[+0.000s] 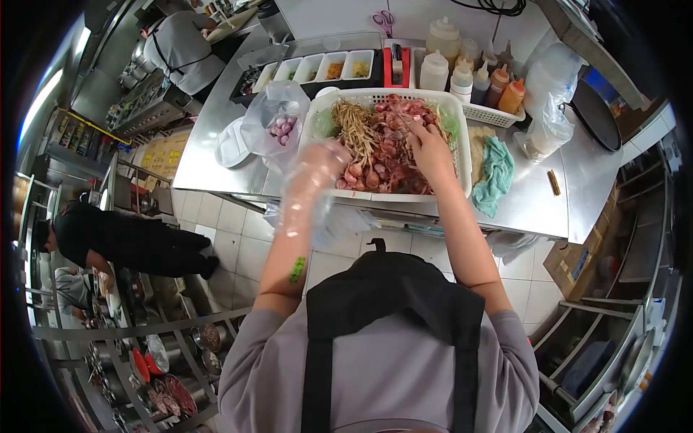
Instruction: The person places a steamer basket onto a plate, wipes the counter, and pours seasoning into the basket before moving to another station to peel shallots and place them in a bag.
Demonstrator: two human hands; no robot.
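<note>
A white plastic basket (466, 162) on the steel counter holds red shallots (386, 148) and a bundle of dry stalks (351, 123). My left hand (321, 162), in a clear plastic glove, is over the basket's left front edge near some shallots; motion blur hides its fingers. Bare, my right hand (431, 150) reaches over the shallots at the basket's right side, its fingers bent together; what they hold, if anything, is too small to name. Left of the basket, a clear plastic bag (263, 115) holds peeled purple shallots (281, 130).
Behind the basket are a tray of ingredient tubs (333, 66) and squeeze bottles (434, 71). A green cloth (495, 175) lies to the right, near a black pan (596, 123). One person (115, 234) stands at left, another (180, 54) at the back left.
</note>
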